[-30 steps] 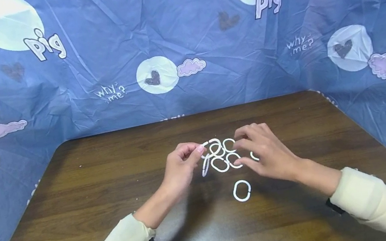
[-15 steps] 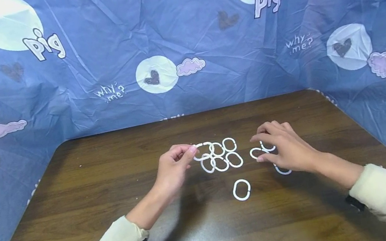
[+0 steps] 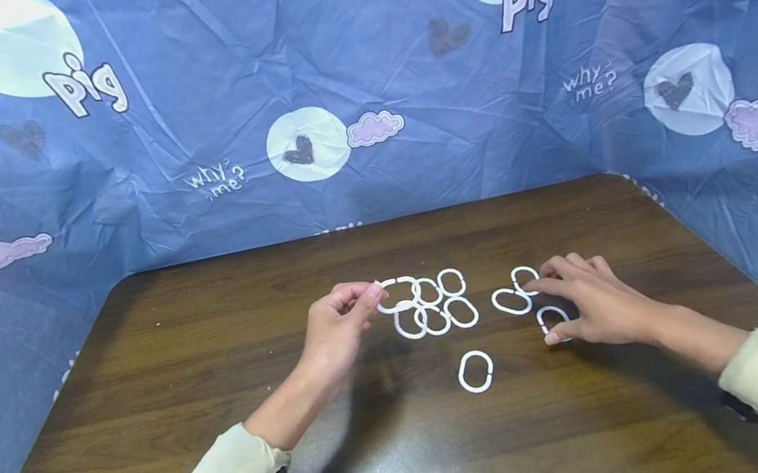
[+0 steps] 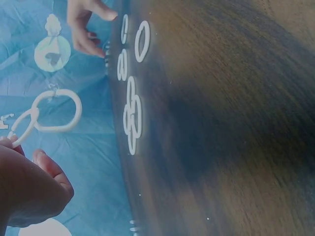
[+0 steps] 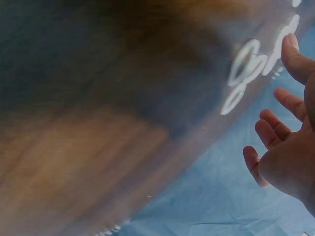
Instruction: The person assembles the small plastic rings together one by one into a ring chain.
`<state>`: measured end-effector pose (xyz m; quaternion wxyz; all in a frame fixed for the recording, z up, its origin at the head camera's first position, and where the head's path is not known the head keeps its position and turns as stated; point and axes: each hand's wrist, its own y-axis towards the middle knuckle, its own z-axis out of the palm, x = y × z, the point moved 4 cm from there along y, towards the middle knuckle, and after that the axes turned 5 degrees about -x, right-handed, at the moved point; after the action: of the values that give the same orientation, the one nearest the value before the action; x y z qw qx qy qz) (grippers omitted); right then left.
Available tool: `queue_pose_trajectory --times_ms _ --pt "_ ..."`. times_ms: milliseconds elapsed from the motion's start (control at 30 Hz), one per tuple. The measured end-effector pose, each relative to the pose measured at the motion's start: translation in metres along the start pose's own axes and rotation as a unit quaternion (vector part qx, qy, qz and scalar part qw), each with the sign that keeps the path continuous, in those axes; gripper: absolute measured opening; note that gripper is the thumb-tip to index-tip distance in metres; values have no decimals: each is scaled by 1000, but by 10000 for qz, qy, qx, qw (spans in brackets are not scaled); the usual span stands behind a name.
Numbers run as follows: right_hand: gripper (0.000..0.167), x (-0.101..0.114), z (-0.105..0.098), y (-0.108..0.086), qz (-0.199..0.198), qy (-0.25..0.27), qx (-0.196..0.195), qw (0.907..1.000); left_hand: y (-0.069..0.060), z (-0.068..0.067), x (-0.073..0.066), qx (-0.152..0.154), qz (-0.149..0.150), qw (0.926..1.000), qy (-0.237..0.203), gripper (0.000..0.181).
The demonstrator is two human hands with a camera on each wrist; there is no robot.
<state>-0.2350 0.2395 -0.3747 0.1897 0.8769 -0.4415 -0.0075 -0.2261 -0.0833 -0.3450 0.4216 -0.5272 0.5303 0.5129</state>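
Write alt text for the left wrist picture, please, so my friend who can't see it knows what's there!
The left hand pinches a white ring that is linked to a second ring. At the top, the right hand is near more white rings lying on a dark wooden table, with blue printed cloth behind.

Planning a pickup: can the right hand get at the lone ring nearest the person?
Probably yes: the right hand holds nothing, and in the head view nothing stands between its thumb and the lone ring.
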Motion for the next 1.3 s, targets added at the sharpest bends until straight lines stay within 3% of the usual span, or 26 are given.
queue_pose_trajectory --times_ms 567,1300 --pt "66 -21 10 -22 264 -12 89 9996 0 -3 1 -94 -302 9994 130 24" --pt "52 -22 16 -26 325 220 -43 9992 0 -1 5 -34 -397 9990 200 28"
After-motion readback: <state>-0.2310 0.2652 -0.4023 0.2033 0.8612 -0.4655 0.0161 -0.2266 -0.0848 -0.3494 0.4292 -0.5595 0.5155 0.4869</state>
